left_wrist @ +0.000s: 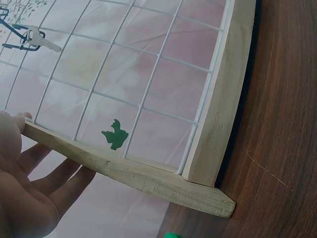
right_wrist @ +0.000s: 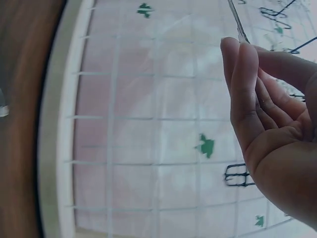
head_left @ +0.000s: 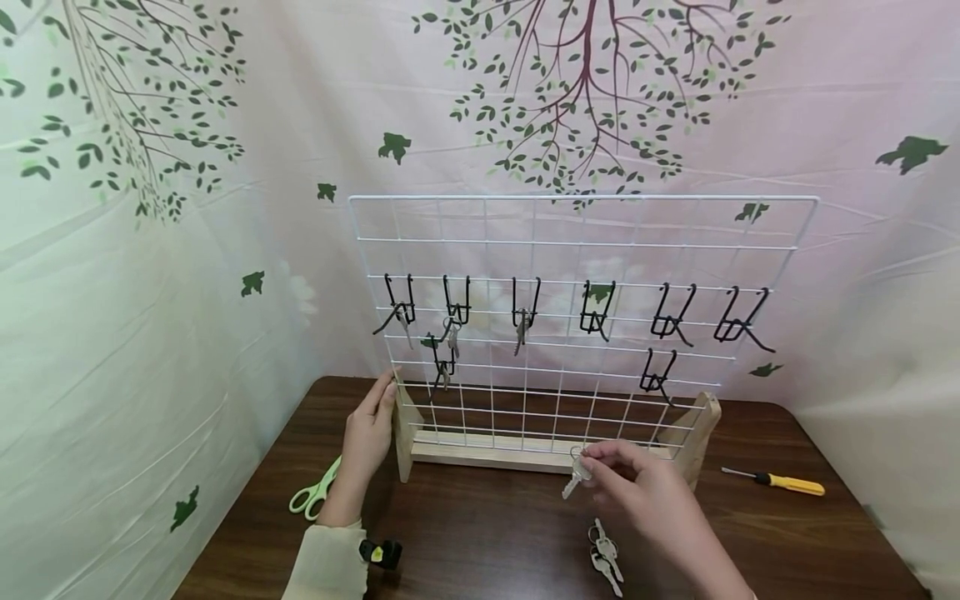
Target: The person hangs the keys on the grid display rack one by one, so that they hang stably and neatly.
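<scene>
Plainly, a rack (head_left: 487, 452) fills mid-frame, the left hand (head_left: 369, 429) gripping its left side; right of lower centre, the right hand (head_left: 637, 483) pinches a key (head_left: 576, 482), probably best held lightly, ring (head_left: 574, 451) free, while the rack stays braced.

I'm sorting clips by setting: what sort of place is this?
Probably a small indoor booth set up for filming or tabletop work: a leaf-printed backdrop closes in a brown table on three sides, and a wire rack stands there.
</scene>
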`<state>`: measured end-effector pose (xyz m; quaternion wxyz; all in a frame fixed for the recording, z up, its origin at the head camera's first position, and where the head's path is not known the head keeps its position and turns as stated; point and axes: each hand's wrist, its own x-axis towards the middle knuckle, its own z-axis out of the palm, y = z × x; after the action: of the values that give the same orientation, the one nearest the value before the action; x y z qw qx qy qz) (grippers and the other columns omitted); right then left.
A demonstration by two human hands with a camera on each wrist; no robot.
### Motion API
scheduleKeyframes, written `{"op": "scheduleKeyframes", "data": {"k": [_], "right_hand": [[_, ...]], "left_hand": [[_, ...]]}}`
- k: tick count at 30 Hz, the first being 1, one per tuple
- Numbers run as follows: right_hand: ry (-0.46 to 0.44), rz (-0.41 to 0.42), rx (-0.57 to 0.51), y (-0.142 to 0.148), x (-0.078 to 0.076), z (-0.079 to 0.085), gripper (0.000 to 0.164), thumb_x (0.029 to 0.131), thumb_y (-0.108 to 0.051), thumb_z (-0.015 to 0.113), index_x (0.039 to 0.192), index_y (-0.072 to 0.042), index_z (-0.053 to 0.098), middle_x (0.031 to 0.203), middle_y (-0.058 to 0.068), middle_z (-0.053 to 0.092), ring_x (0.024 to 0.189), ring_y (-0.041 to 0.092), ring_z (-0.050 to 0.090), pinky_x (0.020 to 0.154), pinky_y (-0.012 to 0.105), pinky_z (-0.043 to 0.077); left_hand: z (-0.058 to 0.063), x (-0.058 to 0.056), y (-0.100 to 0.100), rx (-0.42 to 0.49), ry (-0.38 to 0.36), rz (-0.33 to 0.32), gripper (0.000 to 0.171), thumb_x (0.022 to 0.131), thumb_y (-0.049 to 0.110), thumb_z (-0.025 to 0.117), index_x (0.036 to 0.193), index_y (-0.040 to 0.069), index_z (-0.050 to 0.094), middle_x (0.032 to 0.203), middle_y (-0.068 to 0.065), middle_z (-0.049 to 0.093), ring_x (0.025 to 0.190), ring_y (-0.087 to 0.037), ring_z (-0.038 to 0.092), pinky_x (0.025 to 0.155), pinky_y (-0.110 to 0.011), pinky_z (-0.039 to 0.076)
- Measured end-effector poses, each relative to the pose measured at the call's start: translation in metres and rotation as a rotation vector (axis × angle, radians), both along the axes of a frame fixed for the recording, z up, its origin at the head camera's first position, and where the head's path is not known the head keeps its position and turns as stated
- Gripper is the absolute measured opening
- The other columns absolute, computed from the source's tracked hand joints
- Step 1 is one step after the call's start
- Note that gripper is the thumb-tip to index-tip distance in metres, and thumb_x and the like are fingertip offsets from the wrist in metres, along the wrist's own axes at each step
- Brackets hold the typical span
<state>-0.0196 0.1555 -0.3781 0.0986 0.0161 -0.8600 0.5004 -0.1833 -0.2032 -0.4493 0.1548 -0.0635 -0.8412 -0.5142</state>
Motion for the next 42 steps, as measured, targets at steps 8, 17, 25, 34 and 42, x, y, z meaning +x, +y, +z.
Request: {"op": "scheduleKeyframes", "data": {"k": [8, 17, 25, 34, 42], "right_hand": [[0.130, -0.017, 0.032, -0.003, -0.010, 0.035, 0.011, 0.104, -0.015, 0.071, 0.112, -0.010, 0.077, 0.093, 0.003, 0.078, 0.075, 0.002, 0.072, 0.067, 0.026, 0.063], [0.217, -0.041, 0.079, 0.006, -0.020, 0.071, 0.017, 0.107, -0.016, 0.068, 0.119, -0.007, 0.075, 0.099, 0.008, 0.080, 0.080, 0.002, 0.073, 0.071, 0.021, 0.063], [0.249, -0.047, 0.066, 0.013, -0.026, 0.088, 0.020, 0.108, -0.019, 0.067, 0.123, -0.008, 0.074, 0.103, 0.010, 0.081, 0.080, 0.003, 0.074, 0.072, 0.020, 0.063], [0.290, -0.073, 0.073, 0.016, -0.034, 0.096, 0.020, 0.107, -0.019, 0.068, 0.123, -0.009, 0.074, 0.098, 0.006, 0.081, 0.077, 0.003, 0.074, 0.069, 0.019, 0.062], [0.316, -0.061, 0.052, 0.019, -0.042, 0.095, 0.019, 0.108, -0.018, 0.067, 0.121, -0.007, 0.074, 0.099, 0.012, 0.081, 0.079, 0.005, 0.077, 0.070, 0.021, 0.063]], "left_hand": [[0.001, -0.002, 0.001, -0.001, 0.020, 0.011, 0.042, 0.115, 0.036, 0.050, 0.154, 0.026, 0.060, 0.155, -0.015, 0.061, 0.144, -0.040, 0.058, 0.115, -0.068, 0.047], [-0.002, -0.005, 0.004, -0.011, 0.010, 0.019, 0.042, 0.115, 0.039, 0.049, 0.154, 0.029, 0.060, 0.152, -0.017, 0.063, 0.140, -0.041, 0.062, 0.113, -0.068, 0.049], [-0.003, -0.007, 0.006, -0.006, 0.014, 0.022, 0.042, 0.115, 0.039, 0.050, 0.154, 0.027, 0.060, 0.154, -0.016, 0.062, 0.143, -0.039, 0.059, 0.114, -0.067, 0.049], [-0.004, -0.008, 0.008, -0.002, 0.013, 0.032, 0.042, 0.115, 0.037, 0.050, 0.154, 0.026, 0.059, 0.155, -0.014, 0.061, 0.145, -0.039, 0.058, 0.115, -0.067, 0.048], [-0.005, -0.009, 0.009, -0.010, 0.028, 0.033, 0.042, 0.115, 0.037, 0.050, 0.154, 0.026, 0.060, 0.153, -0.016, 0.062, 0.141, -0.040, 0.061, 0.112, -0.066, 0.050]]}}
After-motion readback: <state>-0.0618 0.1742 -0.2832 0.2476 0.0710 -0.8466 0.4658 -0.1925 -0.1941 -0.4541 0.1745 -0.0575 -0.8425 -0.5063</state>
